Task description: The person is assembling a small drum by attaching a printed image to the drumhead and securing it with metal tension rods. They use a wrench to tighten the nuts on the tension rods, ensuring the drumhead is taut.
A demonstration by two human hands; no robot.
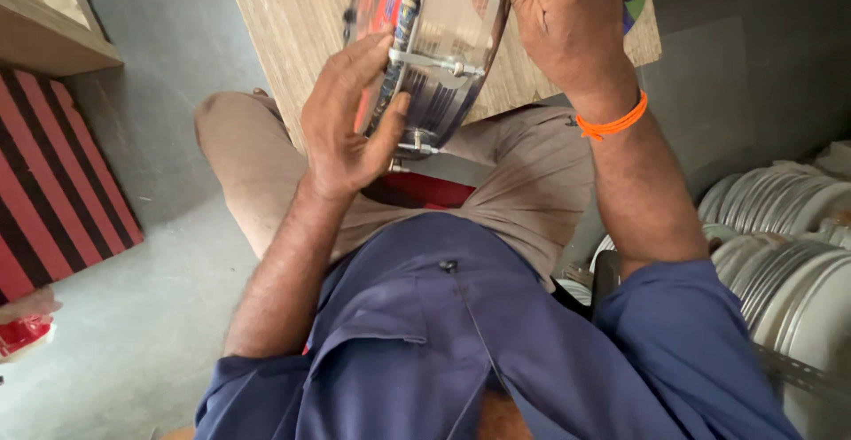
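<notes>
A shiny metal drum-like cylinder [443, 50] with tension rods and a red and blue printed face is held tilted above my lap. My left hand [346, 121] grips its lower left side, thumb against the rim. My right hand [558, 23] holds the top right edge from above; an orange thread band circles that wrist. The far part of the drum is cut off by the frame's top edge. I am seated, in a blue shirt and brown trousers.
A low wooden board [275, 23] lies under the drum in front of my knees. Stacks of shiny metal rims [798, 254] stand at the right. A red and black striped mat [53, 183] lies on the grey floor at the left.
</notes>
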